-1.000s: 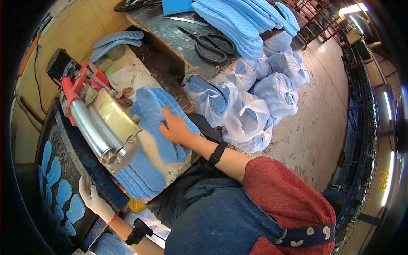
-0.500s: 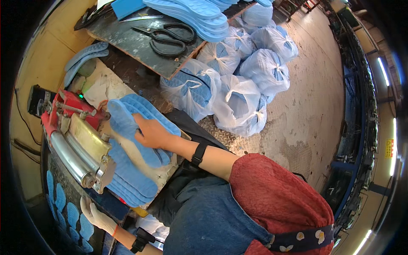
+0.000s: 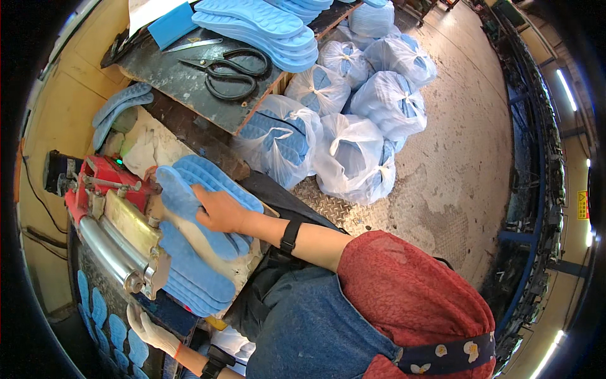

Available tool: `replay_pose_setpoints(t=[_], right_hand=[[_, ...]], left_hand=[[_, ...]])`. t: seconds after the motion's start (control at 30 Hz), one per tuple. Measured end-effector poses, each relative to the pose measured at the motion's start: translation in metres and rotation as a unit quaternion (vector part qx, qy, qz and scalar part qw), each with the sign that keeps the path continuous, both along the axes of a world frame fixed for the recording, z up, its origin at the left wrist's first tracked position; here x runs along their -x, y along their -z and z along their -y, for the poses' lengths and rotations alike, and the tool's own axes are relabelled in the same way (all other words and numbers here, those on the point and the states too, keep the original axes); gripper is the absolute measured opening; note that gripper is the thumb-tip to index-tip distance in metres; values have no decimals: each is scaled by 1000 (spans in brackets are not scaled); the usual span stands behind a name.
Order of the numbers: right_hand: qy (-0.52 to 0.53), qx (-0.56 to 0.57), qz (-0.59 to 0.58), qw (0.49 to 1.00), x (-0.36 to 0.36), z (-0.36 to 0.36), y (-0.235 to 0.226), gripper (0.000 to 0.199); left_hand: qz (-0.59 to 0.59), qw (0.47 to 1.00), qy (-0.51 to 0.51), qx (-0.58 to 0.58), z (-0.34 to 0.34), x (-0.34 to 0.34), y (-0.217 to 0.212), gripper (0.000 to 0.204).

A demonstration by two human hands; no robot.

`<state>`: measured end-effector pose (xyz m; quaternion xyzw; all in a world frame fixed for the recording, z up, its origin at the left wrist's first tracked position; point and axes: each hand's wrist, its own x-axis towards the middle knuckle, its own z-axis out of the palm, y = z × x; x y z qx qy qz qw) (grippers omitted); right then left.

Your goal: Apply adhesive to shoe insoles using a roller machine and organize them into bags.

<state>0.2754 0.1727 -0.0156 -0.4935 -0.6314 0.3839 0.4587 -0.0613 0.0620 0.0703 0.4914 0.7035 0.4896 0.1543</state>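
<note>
My bare right hand (image 3: 218, 210) is closed on the edge of a blue insole (image 3: 177, 191), the top one at the left side of a pile. More blue insoles (image 3: 218, 180) overlap behind and under it on the pale worktable (image 3: 257, 260). My left hand (image 3: 151, 331), in a whitish glove, is below the roller machine (image 3: 117, 234), its fingers stretched out and holding nothing that I can see. Between the machine and my body lies another stack of blue insoles (image 3: 201, 271). Loose blue insoles (image 3: 118, 330) are spread on a dark surface left of my left hand.
Black-handled scissors (image 3: 230, 72) lie on a dark board (image 3: 170, 79) at the far side, beside a tall stack of insoles (image 3: 265, 31). Several tied plastic bags (image 3: 353, 151) of blue insoles stand on the floor to the right. Two insoles (image 3: 120, 107) rest beyond the machine.
The whole view has shifted slightly. My right hand keeps its grip on the insole, and my left hand stays by the rollers with little visible change.
</note>
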Motion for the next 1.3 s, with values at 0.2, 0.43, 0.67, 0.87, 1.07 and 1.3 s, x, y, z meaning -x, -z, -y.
replay_pose_setpoints(t=[0.2, 0.43, 0.67, 0.87, 1.07, 1.3], right_hand=[[-1, 9, 3, 1000, -1, 0, -7, 40], [24, -4, 28, 999, 1, 2, -2, 43], [29, -10, 28, 999, 5, 2, 0, 48], [33, -3, 30, 999, 5, 3, 3, 49], [30, -8, 38, 999, -1, 0, 4, 50], [56, -15, 112, 992, 23, 0, 25, 58]], left_hand=[[-3, 1000, -7, -6, 2, -3, -1, 45], [12, 1000, -11, -5, -1, -7, -7, 38], [-43, 998, -19, 38, 5, -6, -9, 46], [48, 994, -17, -101, -4, -30, -19, 61], [55, 984, -130, -106, -10, -68, -43, 78], [145, 981, -101, -75, -1, -37, -47, 71]])
